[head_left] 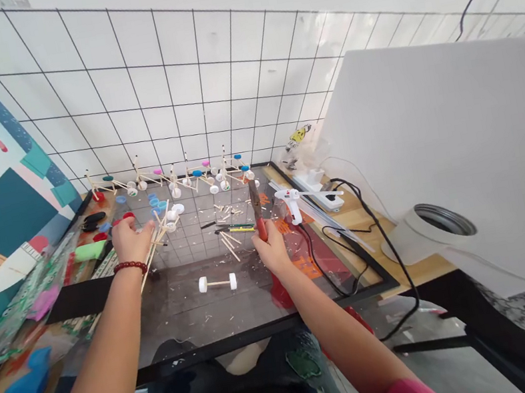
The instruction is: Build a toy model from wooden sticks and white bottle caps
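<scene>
My right hand [272, 249] is closed around the red handles of a pair of pliers [256, 203], whose dark jaws point away from me. On the left, my left hand [132, 243] reaches over the table with thumb and fingers apart, beside a red bottle cap [128, 215] and a bundle of thin wooden sticks [150, 251]. What its fingertips touch is partly hidden. White caps [175, 213] lie just right of that hand. Between my hands, nearer to me, a short stick joins two white wheels [217, 283].
Several stick-and-cap models [188, 177] line the back edge. Wood scraps [228, 210] and a yellow cutter [240, 229] lie mid-table. On the right are a white glue gun [290, 204], a power strip [326, 199] and black cables [372, 218]. Bagged materials [40, 290] cover the left side.
</scene>
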